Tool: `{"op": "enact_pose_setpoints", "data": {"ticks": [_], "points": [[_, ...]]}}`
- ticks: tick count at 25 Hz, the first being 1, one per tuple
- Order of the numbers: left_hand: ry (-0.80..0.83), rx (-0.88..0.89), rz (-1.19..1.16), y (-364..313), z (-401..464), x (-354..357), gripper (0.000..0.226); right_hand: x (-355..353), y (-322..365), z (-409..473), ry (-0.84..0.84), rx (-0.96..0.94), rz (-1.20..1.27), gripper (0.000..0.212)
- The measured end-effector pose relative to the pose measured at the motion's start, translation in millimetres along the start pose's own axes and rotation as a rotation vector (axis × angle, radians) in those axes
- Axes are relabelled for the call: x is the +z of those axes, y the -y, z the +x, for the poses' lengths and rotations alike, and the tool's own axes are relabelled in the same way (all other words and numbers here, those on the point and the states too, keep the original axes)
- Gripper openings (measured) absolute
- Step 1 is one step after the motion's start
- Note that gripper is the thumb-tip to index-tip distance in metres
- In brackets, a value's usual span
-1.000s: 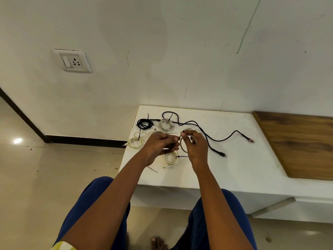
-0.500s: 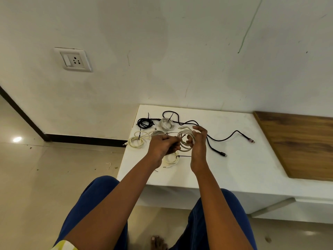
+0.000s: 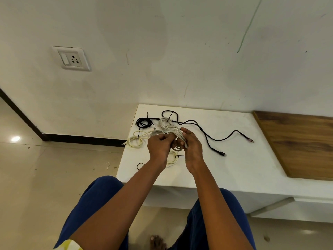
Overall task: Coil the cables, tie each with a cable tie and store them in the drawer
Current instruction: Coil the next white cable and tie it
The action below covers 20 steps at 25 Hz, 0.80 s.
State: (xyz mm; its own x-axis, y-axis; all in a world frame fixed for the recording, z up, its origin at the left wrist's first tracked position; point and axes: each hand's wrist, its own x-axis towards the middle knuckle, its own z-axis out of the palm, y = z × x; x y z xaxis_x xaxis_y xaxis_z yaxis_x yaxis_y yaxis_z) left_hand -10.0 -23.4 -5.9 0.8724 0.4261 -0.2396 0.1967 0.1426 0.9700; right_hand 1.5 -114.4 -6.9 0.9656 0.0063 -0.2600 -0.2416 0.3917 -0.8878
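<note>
**A:** Cables status? Where's the one being worked?

**B:** White cable coil [image 3: 177, 139] is up off the white tabletop [image 3: 234, 159], held between both hands near the table's left end. Right hand [image 3: 192, 147] has fingers curled round the coil's right side, thumb on top. Left hand [image 3: 159, 146] is clenched at the coil's left edge, fingertips pinching into the loops. Can't tell whether it's pinching a tie or only cable; too small.

**A:** The rest?

**B:** All on the tabletop. Black coil [image 3: 144, 122] at the far left corner, a black tie tail sticking up from it. Cream coil [image 3: 136, 140] just in front of it, near the left edge, black tie across it. Small white coil [image 3: 164, 122] beyond the hands, also with a black tie. Another cream coil [image 3: 173, 157] lies below the hands, partly hidden by the left wrist, tie tail pointing right.

**A:** Anything loose?

**B:** Long black cable [image 3: 207, 134] is uncoiled, snaking from behind the small white coil out to the right. One end has a pinkish plug [image 3: 249, 140], the other end lies nearer the front. Loose black tie [image 3: 139, 166] sits by the left forearm at the front-left edge.

**A:** Surroundings?

**B:** Wooden panel [image 3: 297, 143] on the table's right. Wall socket [image 3: 72, 58] upper left. Person in blue trousers [image 3: 93, 201], a bare foot [image 3: 157, 243] on the tiled floor.
</note>
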Motion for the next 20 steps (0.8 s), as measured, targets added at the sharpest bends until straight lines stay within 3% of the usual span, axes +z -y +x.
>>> {"op": "enact_pose_setpoints", "data": {"ticks": [3, 8, 15, 20], "points": [[0.049, 0.044, -0.005, 0.6, 1.4, -2.3, 0.022, -2.8, 3.2, 0.3, 0.11, 0.018, -0.049, 0.025], [0.147, 0.092, 0.002, 2.2, 5.1, -6.4, 0.022, -6.4, 6.6, 0.6, 0.12, 0.065, -0.077, 0.024], [0.251, 0.143, 0.049, -2.3, 4.4, -7.7, 0.021, -7.3, 8.8, 1.9, 0.084, 0.013, -0.143, 0.016], [0.374, 0.07, 0.061, -7.4, 5.9, -9.7, 0.005, -8.0, 10.6, 5.1, -0.065, -0.055, -0.159, 0.014]]}}
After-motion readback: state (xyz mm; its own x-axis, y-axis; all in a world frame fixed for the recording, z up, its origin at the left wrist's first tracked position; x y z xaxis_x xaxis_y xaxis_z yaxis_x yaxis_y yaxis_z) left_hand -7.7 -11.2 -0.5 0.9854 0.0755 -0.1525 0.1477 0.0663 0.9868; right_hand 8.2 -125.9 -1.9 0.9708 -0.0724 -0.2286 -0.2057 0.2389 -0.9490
